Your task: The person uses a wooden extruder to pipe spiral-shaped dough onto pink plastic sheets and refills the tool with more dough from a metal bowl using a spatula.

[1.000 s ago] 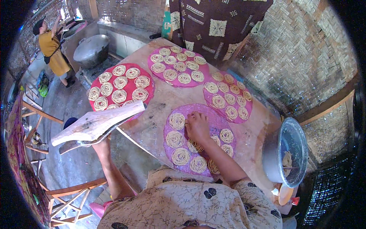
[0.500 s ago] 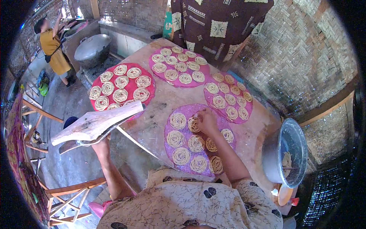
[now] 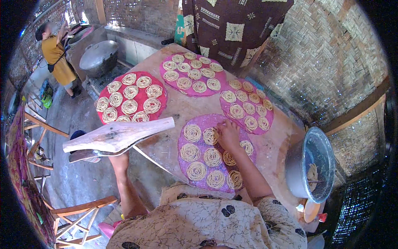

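My left hand [image 3: 120, 162] is closed around the underside of a wooden press [image 3: 114, 137], two long pale boards lying one over the other. Its fingers are mostly hidden beneath the boards. The press hangs out over the table's left edge, its far end close to a red round mat. On the near purple round mat [image 3: 201, 120], my right hand [image 3: 229, 135] reaches down with fingers bent and drawn together, beside a noodle-like dough coil [image 3: 210, 136] in the top row. What the fingertips hold, if anything, is too small to make out. Several more coils lie in rows below.
A red mat [image 3: 134, 91] and two pink mats [image 3: 176, 89] [image 3: 232, 118] with coils lie farther back on the table [image 3: 182, 107]. A metal basin [image 3: 295, 174] stands at right. Past the table are a lidded pot [image 3: 98, 57] and a person in yellow [image 3: 56, 54]; wooden racks [image 3: 85, 204] stand left.
The press has moved right and levelled somewhat with my left hand. My right hand has shifted slightly right, off the top-row coil. The view has tilted a little.
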`<state>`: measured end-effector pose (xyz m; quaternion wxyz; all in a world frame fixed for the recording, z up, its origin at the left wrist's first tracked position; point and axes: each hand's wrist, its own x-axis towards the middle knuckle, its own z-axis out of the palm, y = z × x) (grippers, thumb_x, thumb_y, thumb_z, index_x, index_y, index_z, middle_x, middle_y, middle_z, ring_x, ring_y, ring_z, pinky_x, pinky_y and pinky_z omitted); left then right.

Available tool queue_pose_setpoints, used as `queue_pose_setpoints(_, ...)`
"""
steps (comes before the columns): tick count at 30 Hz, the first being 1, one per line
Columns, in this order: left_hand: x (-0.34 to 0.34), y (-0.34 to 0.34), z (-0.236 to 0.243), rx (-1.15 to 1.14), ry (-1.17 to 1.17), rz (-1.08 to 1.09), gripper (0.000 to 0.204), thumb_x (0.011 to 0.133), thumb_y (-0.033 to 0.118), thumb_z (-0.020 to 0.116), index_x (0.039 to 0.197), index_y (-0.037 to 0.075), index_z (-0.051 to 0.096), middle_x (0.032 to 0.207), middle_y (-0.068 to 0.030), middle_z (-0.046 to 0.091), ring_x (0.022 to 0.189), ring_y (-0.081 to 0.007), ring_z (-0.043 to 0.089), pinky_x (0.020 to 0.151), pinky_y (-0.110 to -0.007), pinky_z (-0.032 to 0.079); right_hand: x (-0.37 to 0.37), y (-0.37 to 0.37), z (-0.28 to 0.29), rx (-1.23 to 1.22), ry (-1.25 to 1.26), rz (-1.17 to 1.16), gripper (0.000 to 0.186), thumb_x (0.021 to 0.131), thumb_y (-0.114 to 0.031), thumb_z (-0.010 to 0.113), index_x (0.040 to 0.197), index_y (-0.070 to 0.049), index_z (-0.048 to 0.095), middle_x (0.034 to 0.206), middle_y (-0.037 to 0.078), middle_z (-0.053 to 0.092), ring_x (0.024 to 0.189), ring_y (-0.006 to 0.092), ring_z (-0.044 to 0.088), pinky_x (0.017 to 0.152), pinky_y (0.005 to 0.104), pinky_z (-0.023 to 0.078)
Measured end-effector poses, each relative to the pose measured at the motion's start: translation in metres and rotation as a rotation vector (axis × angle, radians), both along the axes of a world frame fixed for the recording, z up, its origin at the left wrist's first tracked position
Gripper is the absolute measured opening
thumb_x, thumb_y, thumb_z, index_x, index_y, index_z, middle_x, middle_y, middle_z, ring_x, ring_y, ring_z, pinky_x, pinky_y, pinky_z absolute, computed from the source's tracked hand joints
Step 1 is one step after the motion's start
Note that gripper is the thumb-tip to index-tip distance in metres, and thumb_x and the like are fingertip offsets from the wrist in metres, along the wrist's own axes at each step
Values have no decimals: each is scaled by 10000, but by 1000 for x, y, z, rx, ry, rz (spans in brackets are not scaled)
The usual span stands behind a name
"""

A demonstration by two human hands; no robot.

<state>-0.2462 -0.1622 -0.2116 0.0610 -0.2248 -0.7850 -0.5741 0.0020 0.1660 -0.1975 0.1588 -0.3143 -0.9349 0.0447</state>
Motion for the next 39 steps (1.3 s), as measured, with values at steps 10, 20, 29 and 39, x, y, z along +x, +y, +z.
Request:
queue_pose_setpoints(10,46,53,48,120,-63,-305,373,722,78,680,1062,-13,554,1017,-113,600,943,-241,560,879,-356,416,-3,13,-20,-55,65,111,247,818,-202,560,1045,-191,655,1139,119,531,1032,337,474,858,449,385)
queue_pose_setpoints(20,84,152,135,34,19,-909,533,618,215,777,1066,30,556,1027,-146,603,960,-266,589,835,-371,462,35,-17,138,-1211,56,422,538,929,-465,377,1229,-32,488,1062,118,565,940,211,556,769,348,448)
queue_pose_setpoints(29,86,247,206,1022,-886,-1613,630,845,383,603,1297,8,374,1311,-150,438,1203,-251,436,985,-376,379,140,-2,153,-1609,332,126,662,878,-639,283,1037,-45,529,795,74,594,595,124,557,451,221,421)
queue_pose_setpoints(39,105,230,22,-465,602,-838,233,751,70,566,864,226,698,1335,-79,421,1296,-349,264,1066,-541,159,211,-35,77,-1800,1088,171,876,767,-755,319,1127,32,456,601,145,479,431,216,419,416,323,335)
